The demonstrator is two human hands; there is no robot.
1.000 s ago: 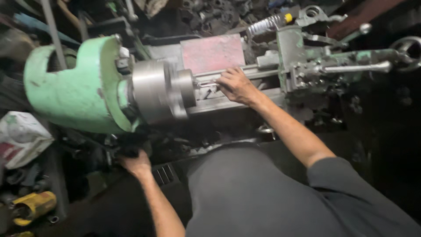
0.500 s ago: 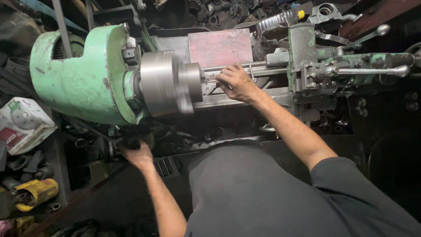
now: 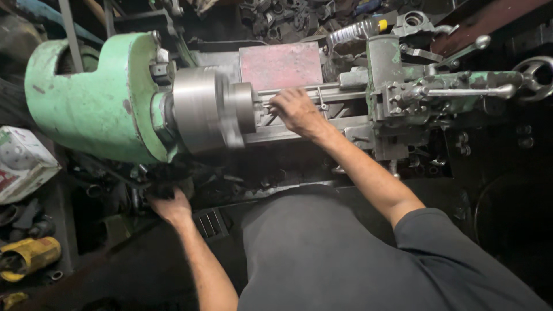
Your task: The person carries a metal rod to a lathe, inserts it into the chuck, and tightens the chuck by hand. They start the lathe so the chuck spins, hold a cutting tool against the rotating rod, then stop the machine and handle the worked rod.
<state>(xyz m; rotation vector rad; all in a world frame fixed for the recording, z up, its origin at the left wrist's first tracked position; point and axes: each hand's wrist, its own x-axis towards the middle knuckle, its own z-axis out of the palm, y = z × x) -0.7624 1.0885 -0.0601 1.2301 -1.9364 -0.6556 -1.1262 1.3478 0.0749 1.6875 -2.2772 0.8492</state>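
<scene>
The person is leaning over a green lathe [image 3: 86, 103], seen from above past a grey shirt [image 3: 322, 253]. The right hand [image 3: 296, 109] is reaching across the bed and resting just beside the steel chuck [image 3: 207, 109], whose face is looking blurred. Its fingers [image 3: 277, 102] are curling narrowly toward the chuck's nose, apparently pinching something small there (too small and too hidden to tell what, or whether anything is truly gripped). The knuckles are lying over the grey bed rails [image 3: 299, 129], in front of a faded red plate [image 3: 280, 64] behind the bed.

The left hand [image 3: 168, 204] is hanging low beneath the headstock, its fingers closing around a dark knob or lever [image 3: 163, 183] under the green casting; the thing itself is lost in shadow.

To the right of the reaching arm, the carriage [image 3: 397, 98] is sitting on the bed, with a long chrome handle [image 3: 466, 91] pointing rightward and a handwheel [image 3: 536, 72] at the frame's edge. At far left, a white carton [image 3: 23, 164] is lying beside the machine, and a yellow tool [image 3: 29, 256] is resting lower down on the dark floor.
</scene>
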